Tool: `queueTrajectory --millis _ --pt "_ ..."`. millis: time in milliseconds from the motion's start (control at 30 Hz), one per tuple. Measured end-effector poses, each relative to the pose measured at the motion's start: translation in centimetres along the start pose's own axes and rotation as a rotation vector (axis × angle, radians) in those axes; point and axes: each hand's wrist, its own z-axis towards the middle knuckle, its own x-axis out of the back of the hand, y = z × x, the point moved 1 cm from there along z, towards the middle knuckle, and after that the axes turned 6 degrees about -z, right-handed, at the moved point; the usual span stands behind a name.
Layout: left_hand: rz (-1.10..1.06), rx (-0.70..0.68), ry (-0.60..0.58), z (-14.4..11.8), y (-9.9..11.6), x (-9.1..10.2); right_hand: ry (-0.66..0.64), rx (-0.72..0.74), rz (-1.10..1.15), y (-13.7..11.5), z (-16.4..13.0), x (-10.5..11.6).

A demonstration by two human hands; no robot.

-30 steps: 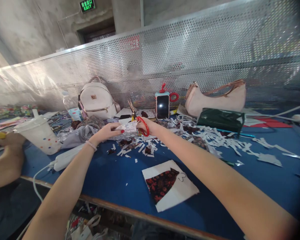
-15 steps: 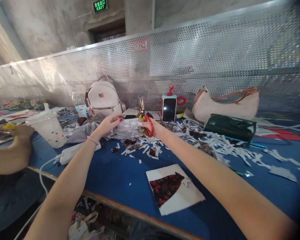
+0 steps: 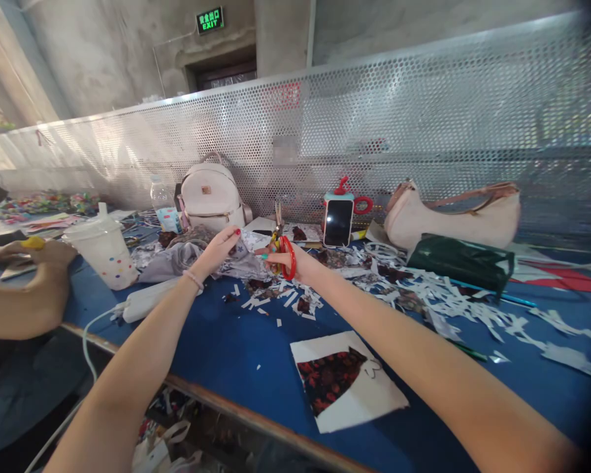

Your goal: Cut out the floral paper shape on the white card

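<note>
My left hand [image 3: 220, 248] is closed on the edge of a pale, grey-patterned piece of fabric [image 3: 250, 242] above the pile of scraps. Within my right hand [image 3: 298, 261] is a pair of scissors [image 3: 288, 257] with red and yellow handles, its metal blades pointing up and away from me. The right fingertips are close to the fabric; whether they touch it I cannot tell. Nearer me on the blue table lies a white card [image 3: 337, 417] bearing a dark red floral cloth shape [image 3: 331, 380] and a drawn outline at its right end.
Paper strips and cloth scraps [image 3: 450, 299] spread across the right. A lidded cup [image 3: 101, 253], white power strip [image 3: 150, 301], bottle [image 3: 162, 203] and backpack [image 3: 211, 197] stand left. A phone [image 3: 338, 223], handbag [image 3: 453, 217] and dark green pouch [image 3: 458, 261] line the back. Another person's hand [image 3: 54, 253] is far left.
My left hand has gone from spread fingers over the fabric to gripping it and lifting its edge. The scissors stay in my right hand, slightly turned. The view has shifted a little.
</note>
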Motion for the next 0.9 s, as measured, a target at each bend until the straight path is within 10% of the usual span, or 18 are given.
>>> queueTrajectory --millis 533,900 --pt "0.101 -0.066 -0.216 -0.7 2.3 -1.0 0.185 -0.019 -0.109 0.6 0.6 -0.4" --pt "0.136 -0.085 0.107 -0.5 1.9 0.6 0.094 0.052 -0.196 0.2 0.6 0.0"
